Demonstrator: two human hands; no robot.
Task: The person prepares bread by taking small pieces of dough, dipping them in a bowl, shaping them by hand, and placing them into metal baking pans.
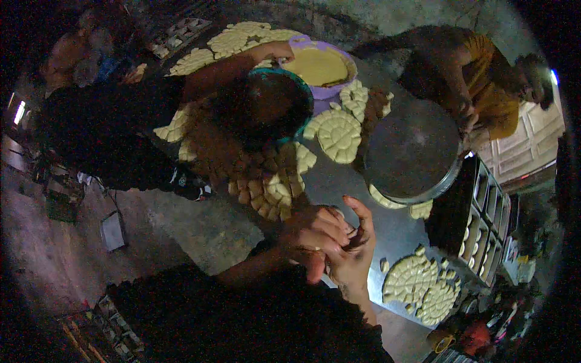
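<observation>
My left hand (315, 233) is curled against my right hand (354, 248) at the lower middle, near the metal table's edge (375, 287). My right index finger points up while the other fingers are bent and partly covered; whatever lies between the hands is too hidden to name. Just beyond them, brown dough pieces (254, 193) lie among pale ones. To their right sits a scored round of pale dough (405, 281) with loose pieces around it.
A co-worker in black (109, 127) reaches across to a purple tub of yellow batter (321, 63), behind a teal basin (272, 103). Another person in orange (484, 85) grips a large round metal tray (411, 151). Sectioned metal molds (484, 224) stand at the right edge.
</observation>
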